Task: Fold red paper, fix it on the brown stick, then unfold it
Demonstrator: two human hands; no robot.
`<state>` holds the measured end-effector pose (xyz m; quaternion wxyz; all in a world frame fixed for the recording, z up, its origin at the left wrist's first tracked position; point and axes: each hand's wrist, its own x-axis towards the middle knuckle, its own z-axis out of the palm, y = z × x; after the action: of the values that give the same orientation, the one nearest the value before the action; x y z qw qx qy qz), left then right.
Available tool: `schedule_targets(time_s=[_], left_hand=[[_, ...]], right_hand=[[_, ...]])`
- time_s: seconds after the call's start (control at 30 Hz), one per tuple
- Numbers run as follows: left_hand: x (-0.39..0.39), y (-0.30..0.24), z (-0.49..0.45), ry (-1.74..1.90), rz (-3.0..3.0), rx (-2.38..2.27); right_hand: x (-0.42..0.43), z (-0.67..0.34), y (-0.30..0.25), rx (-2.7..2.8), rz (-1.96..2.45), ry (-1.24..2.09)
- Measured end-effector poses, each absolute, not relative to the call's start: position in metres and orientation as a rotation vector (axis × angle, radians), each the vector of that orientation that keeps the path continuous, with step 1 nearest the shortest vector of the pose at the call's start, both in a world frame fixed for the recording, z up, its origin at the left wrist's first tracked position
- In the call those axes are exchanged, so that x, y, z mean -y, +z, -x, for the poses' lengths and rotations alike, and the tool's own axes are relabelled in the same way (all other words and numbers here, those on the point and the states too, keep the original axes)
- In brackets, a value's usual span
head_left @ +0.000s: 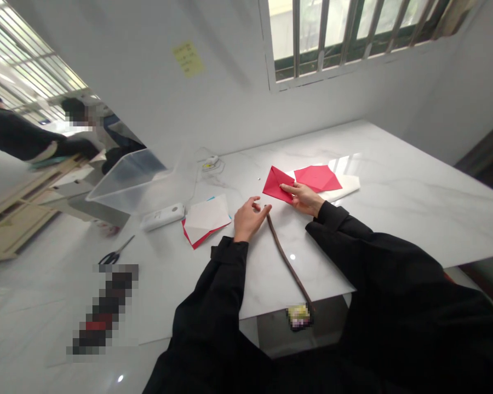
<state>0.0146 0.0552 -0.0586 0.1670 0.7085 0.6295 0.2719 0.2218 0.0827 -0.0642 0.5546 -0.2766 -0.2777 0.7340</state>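
Note:
A red paper envelope (276, 185) with folded flaps is pinched by my right hand (306, 198), thumb on top, just above the table. My left hand (248, 220) is to the left of it, fingers bent and apart, holding nothing. Beyond my right hand lies another red envelope (318, 178), on top of white paper (347, 185). Left of my left hand is a loose stack with a whitish sheet (207, 218) uppermost; red and blue edges show beneath it.
Scissors (115, 254), a white power strip (163, 217) and a clear plastic bin (129, 178) are on the left. A cable (211, 163) lies by the wall. A brown lanyard (285, 254) hangs before me over the table edge. Two people (20, 131) are at the far left.

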Motion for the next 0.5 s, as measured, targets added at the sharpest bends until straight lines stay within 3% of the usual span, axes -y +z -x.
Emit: schedule_targets(time_s=[0.27,0.5], left_hand=[[-0.050,-0.060,-0.022,0.786,-2.215,-1.734],[-0.059,-0.066,-0.023,1.131,-1.587,-1.357]], right_hand=[[-0.083,-0.223,-0.067,0.788,0.577,1.848],[-0.081,-0.221,-0.065,0.864,0.488,1.842]])
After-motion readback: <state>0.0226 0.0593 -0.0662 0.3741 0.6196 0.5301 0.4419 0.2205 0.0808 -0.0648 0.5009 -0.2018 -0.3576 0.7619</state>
